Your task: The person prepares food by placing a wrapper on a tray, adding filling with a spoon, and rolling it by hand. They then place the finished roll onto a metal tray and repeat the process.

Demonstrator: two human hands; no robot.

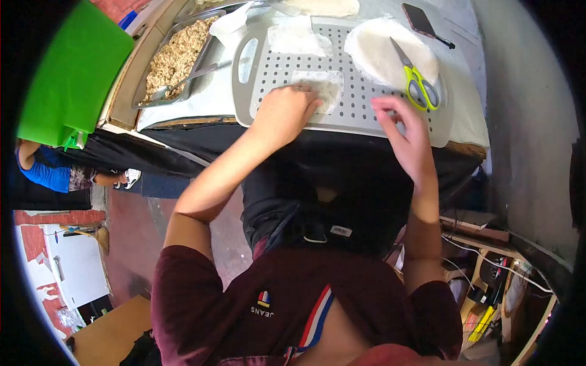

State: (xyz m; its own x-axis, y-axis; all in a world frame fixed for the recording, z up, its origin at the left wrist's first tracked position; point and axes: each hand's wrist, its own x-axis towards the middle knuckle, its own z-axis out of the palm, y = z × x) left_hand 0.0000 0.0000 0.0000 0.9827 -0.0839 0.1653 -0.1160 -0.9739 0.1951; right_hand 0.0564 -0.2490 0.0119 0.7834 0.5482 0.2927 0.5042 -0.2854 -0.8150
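Observation:
My left hand (287,113) is curled over the lower left of a small, thin white wrapper sheet (331,91), fingertips closed on it. That sheet lies on a grey perforated tray (360,121). Over the tray's right part hovers my right hand (406,134), thumb apart from bent fingers, with nothing visible in it. Beyond it, green-handled scissors (414,85) rest partly on a stack of round white wrappers (378,46). Another white wrapper piece (296,38) lies at the tray's far side.
To the left stands a metal pan of crumbly light-brown filling (180,58) with a spoon (201,71). Near it is a white plastic cup (229,27). A phone (418,18) lies at the far right. A green panel (70,73) borders the table, and another person's blue sleeve (49,175) shows below.

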